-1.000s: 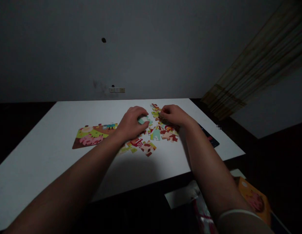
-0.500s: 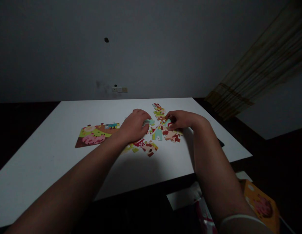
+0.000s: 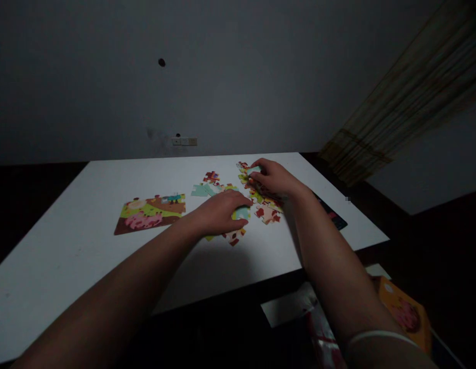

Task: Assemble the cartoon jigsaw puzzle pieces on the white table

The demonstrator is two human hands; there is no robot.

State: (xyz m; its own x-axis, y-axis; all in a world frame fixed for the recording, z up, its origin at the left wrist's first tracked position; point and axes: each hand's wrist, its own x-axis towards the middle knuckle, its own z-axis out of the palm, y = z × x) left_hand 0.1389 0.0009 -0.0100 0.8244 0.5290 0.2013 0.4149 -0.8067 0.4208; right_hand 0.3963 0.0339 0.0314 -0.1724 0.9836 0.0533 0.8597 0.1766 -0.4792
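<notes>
My left hand (image 3: 224, 212) bends over the pile in the middle of the table, its thumb and fingers closed round a light blue puzzle piece (image 3: 241, 213). Farther back, my right hand (image 3: 275, 177) pinches another pale blue puzzle piece (image 3: 254, 169). Several loose jigsaw pieces lie around both hands: a brown-spotted piece (image 3: 268, 214) below the right one, a dark red piece (image 3: 212, 177) and pale blue pieces (image 3: 200, 190) beyond the left. Left of them sits a joined puzzle section (image 3: 143, 221) with a pink pig. My hands hide part of the pile.
All of this is on a white table (image 3: 68, 266). A dark flat object (image 3: 337, 218) lies by its right edge, partly behind my right arm. Below the near edge on the right are an orange box (image 3: 395, 300) and a crinkled plastic wrapper (image 3: 324, 333). A wall (image 3: 238, 77) stands behind.
My left hand has moved right and slightly nearer, uncovering pieces behind it. My right hand has gone farther back and a little left, now with a pale blue piece showing in its fingers.
</notes>
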